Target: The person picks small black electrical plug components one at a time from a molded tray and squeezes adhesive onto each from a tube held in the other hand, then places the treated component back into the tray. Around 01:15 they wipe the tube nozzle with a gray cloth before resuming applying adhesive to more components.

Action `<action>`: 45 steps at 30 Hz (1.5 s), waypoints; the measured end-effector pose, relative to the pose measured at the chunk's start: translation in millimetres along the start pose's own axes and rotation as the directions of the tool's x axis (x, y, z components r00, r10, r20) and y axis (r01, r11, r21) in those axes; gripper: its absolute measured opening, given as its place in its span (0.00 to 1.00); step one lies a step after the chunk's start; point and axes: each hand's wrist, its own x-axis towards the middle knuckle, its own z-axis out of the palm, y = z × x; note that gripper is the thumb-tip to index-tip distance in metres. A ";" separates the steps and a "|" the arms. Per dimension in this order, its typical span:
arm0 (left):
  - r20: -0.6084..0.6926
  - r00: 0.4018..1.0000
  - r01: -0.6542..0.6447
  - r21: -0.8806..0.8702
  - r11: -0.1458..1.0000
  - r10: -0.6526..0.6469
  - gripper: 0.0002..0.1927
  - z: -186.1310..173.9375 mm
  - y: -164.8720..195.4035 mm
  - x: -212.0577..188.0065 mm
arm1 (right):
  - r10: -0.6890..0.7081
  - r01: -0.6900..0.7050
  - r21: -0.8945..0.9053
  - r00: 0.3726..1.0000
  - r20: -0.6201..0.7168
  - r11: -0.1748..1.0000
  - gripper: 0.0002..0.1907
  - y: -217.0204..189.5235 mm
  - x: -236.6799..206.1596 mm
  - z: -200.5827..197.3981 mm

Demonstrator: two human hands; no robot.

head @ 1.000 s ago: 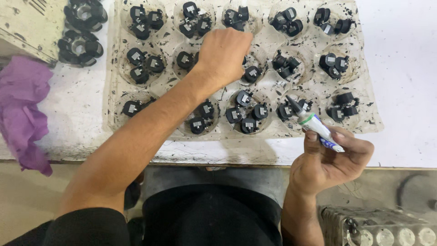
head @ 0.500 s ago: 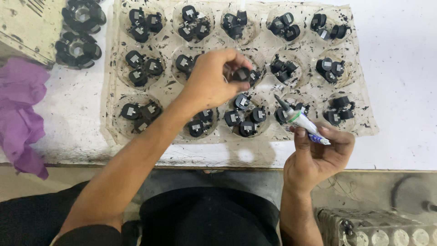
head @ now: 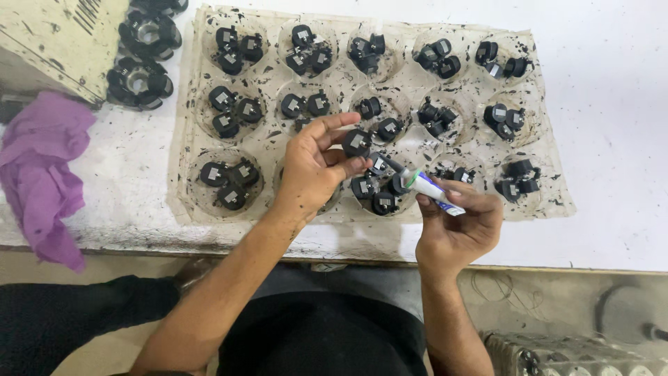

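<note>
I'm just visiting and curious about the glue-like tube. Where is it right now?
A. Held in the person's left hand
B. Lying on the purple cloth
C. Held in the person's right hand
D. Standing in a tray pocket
C: the small tube is pinched in the right hand, while the left hand holds a small black part.

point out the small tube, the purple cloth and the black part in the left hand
small tube (head: 433, 193), head view, on its white body
purple cloth (head: 42, 167), head view, middle of the folds
black part (head: 357, 142), head view, on its pale top face
</note>
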 end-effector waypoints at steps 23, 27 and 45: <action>0.063 0.984 -0.177 0.269 0.947 0.166 0.29 4.5 1.5 -19.0 | -0.142 0.167 -0.279 0.984 0.106 0.946 0.24 -6.4 -2.0 13.2; 0.066 0.986 -0.167 0.244 0.955 0.156 0.28 4.6 3.9 -19.4 | -0.217 0.253 -0.275 0.964 0.154 0.928 0.25 -9.0 0.1 12.3; 0.053 0.991 -0.134 0.213 0.968 0.125 0.28 3.2 5.4 -23.2 | -0.208 0.245 -0.266 0.965 0.158 0.932 0.25 -16.8 -1.6 13.6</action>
